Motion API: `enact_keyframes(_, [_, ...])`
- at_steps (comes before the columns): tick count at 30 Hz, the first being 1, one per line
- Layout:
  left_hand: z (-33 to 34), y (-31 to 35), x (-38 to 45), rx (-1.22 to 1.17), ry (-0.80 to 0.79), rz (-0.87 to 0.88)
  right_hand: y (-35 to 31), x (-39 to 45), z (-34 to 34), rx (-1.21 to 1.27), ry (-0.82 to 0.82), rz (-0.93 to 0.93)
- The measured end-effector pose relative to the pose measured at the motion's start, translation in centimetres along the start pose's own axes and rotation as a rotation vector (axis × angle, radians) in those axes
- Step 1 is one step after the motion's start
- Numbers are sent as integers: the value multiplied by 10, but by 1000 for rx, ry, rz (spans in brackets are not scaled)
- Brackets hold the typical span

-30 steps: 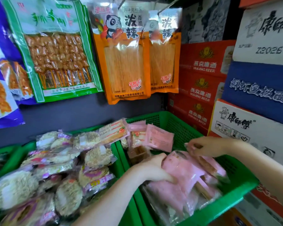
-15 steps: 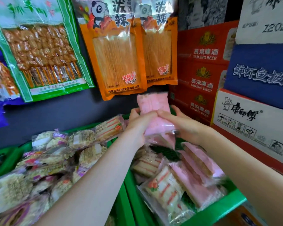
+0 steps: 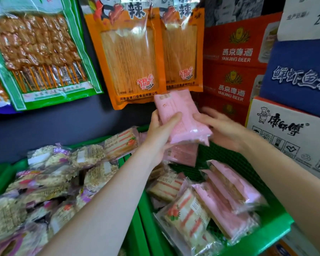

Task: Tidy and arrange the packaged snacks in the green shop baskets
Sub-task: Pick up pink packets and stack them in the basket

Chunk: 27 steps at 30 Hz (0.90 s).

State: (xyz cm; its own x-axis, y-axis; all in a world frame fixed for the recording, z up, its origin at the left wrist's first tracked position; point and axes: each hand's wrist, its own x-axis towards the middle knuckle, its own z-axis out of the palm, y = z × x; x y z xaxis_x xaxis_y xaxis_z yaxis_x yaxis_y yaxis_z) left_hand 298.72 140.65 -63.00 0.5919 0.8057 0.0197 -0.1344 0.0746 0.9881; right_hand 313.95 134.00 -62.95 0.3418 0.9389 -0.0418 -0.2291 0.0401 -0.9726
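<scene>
A soft, light pink plastic snack packet (image 3: 181, 117) (probably slippery, crushable) is gripped by the left hand (image 3: 161, 132) and steadied by the right hand (image 3: 220, 130), fingers loosely spread; long edges are judged best held.

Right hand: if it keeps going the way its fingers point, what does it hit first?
The right hand points leftward at the pink plastic snack packet that the left hand grips; it would meet that first, and probably touches it already, though depth is unclear.

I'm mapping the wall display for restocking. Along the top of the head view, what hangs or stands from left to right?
Green skewer snack bag → orange spicy strip bags → red Yanjing Beer cartons → blue noodle carton.
</scene>
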Motion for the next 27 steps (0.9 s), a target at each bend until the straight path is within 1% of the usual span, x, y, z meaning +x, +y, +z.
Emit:
enact_keyframes(1, [-2, -2, 1, 76, -12, 29, 5, -1, 2, -59, -70, 45])
enact_keyframes(3, [-6, -4, 3, 247, -64, 90, 12, 0, 5, -108, -97, 42])
enact_keyframes(4, [-9, -7, 5, 314, -81, 96, 12, 2, 7, -115, -56, 20])
enact_keyframes(5, [-12, -9, 8, 379, -84, 83, 12, 6, 9, -173, 31, -19])
enact_keyframes(6, [-19, -12, 11, 459, -56, 67, 11, 12, 8, -315, 158, -79])
enact_keyframes(7, [-25, -16, 12, 575, 4, 69, 12, 18, 5, -549, 310, -152])
enact_keyframes(8, [-34, -21, 14, 728, 70, 89, 14, 22, 4, -879, 444, -232])
enact_keyframes(9, [-42, -28, 14, 898, 103, 110, 18, 23, 3, -1219, 504, -322])
enact_keyframes(10, [-49, -33, 13, 1098, 90, 113, 26, 25, 1, -1517, 459, -397])
enact_keyframes(11, [-54, -39, 10, 1303, 24, 82, 35, 27, -1, -1768, 308, -391])
enact_keyframes(12, [-58, -45, 8, 1469, -65, 38, 44, 27, -2, -1926, 92, -303])
enact_keyframes(13, [-61, -51, 6, 1580, -144, -5, 52, 28, -3, -1966, -121, -142])
enact_keyframes(14, [-64, -54, 6, 1645, -201, -40, 56, 29, -3, -1927, -278, 13])
enact_keyframes(15, [-65, -55, 8, 1683, -233, -71, 57, 31, -3, -1864, -381, 119])
enact_keyframes(16, [-68, -56, 11, 1706, -251, -93, 56, 32, -3, -1813, -427, 191])
enact_keyframes(17, [-69, -55, 14, 1717, -265, -113, 54, 34, -3, -1783, -426, 230])
enact_keyframes(18, [-70, -54, 17, 1721, -275, -130, 52, 36, -4, -1749, -378, 218])
enact_keyframes(19, [-70, -55, 19, 1725, -285, -139, 50, 38, -4, -1674, -289, 171])
enact_keyframes(21, [-71, -57, 22, 1734, -294, -145, 48, 47, 2, -1540, -77, -35])
enact_keyframes(22, [-72, -59, 23, 1740, -291, -150, 47, 54, 7, -1524, -29, -147])
enact_keyframes(23, [-73, -61, 26, 1743, -285, -161, 48, 64, 12, -1516, -42, -211])
enact_keyframes(24, [-74, -63, 28, 1740, -276, -174, 51, 74, 18, -1522, -102, -204])
enact_keyframes(26, [-74, -63, 32, 1720, -260, -223, 66, 95, 28, -1489, -195, -37])
enact_keyframes(27, [-74, -63, 33, 1712, -258, -246, 73, 104, 30, -1439, -195, 49])
